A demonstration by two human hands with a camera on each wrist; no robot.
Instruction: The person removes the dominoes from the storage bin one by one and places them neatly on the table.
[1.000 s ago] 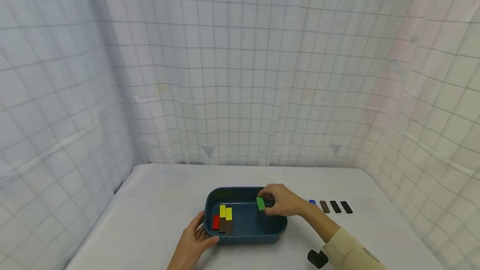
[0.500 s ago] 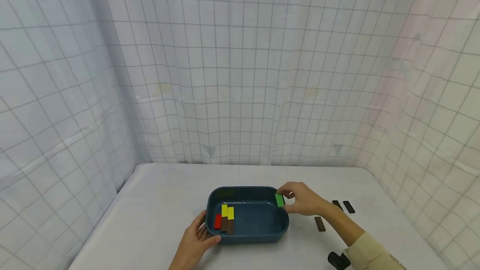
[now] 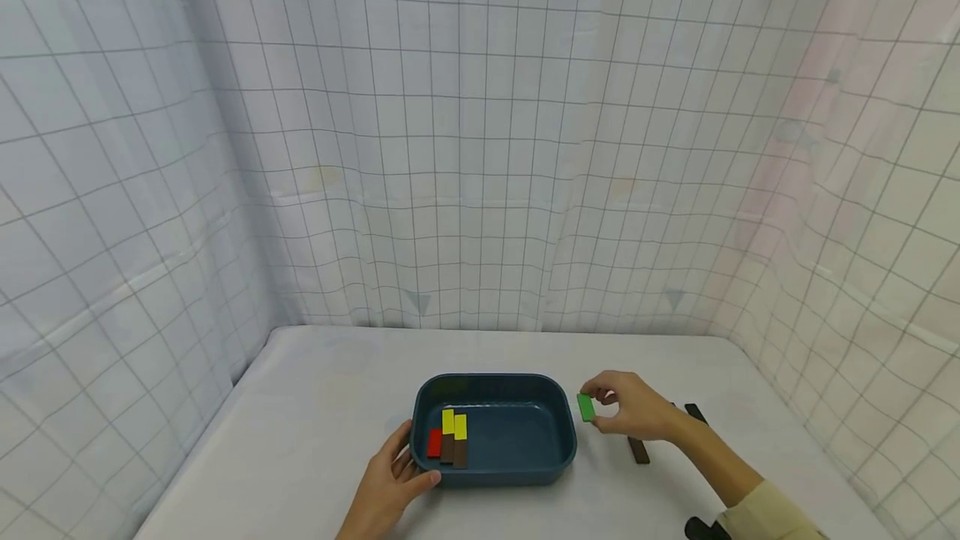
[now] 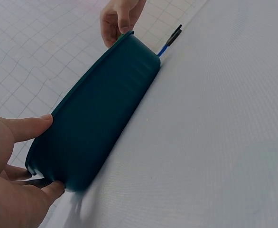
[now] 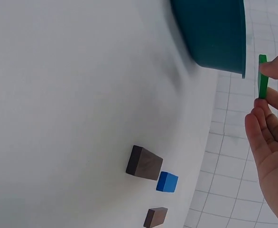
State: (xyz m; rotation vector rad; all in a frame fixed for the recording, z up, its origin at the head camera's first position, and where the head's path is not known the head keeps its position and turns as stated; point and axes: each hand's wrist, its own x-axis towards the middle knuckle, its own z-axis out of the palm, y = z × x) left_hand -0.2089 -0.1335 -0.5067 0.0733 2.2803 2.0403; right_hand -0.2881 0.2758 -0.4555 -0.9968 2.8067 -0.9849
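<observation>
My left hand point(image 3: 386, 482) grips the left end of a dark teal plastic tub point(image 3: 498, 478), thumb point(image 4: 32, 127) at its rim and fingers against the lower corner. Inside the tub, on the left, lie a red block point(image 3: 434, 443), two yellow blocks point(image 3: 461, 427) and two brown blocks point(image 3: 461, 454). Just outside the tub's right rim, my right hand point(image 3: 637, 408) pinches a thin green block point(image 5: 263, 78) between thumb and fingertips, raised above the table. The tub's right half shows its bare floor.
Right of the tub, a brown block point(image 5: 144, 164), a blue block point(image 5: 167, 182) and another brown block point(image 5: 155, 217) lie on the white table. A dark block point(image 3: 695, 412) shows behind my right forearm. White grid-patterned cloth point(image 3: 480, 148) hangs around the table.
My right hand has carried the green block rightward from over the tub to just past its right rim. My left hand keeps its hold on the tub.
</observation>
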